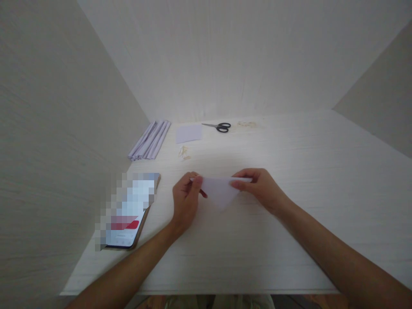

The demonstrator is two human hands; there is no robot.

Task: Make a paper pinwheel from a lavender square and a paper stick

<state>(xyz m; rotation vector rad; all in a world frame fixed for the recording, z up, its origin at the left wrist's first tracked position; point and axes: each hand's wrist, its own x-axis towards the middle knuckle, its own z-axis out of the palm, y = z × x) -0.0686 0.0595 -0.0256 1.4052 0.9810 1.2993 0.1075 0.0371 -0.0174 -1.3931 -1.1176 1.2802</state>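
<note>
Both hands pinch the folded paper triangle (220, 191): left hand (186, 201) at one end, right hand (262, 189) opposite, long edge crosswise between them.

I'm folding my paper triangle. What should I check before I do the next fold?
1. Both hands on the paper: ok. The left hand pinches the left corner of the folded paper; the right hand pinches the right corner.
2. Top edge lined up: cannot tell; the white paper blends into the table.
3. Paper lying flat: cannot tell.
4. Room to work: ok. The phone lies off to the left, apart from the paper.
5. Scissors out of the way: ok, at the far edge.
6. Spare paper: ok. A small sheet and folded strips lie at the back.
</note>
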